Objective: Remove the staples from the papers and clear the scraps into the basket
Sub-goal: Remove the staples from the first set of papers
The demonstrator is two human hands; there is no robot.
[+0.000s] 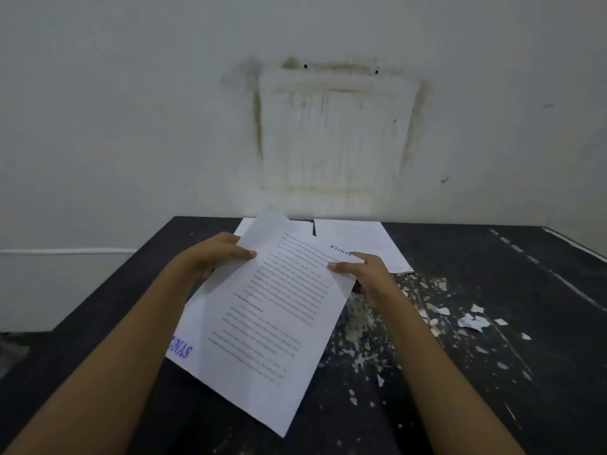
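Left hand (215, 257), right hand (369, 277): paper (279, 310) edges

Printed papers (279, 316) between 2 hands (213, 254) (368, 277)

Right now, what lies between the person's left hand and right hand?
In the head view, the white printed papers span the gap between the left hand and the right hand; each hand pinches one edge.
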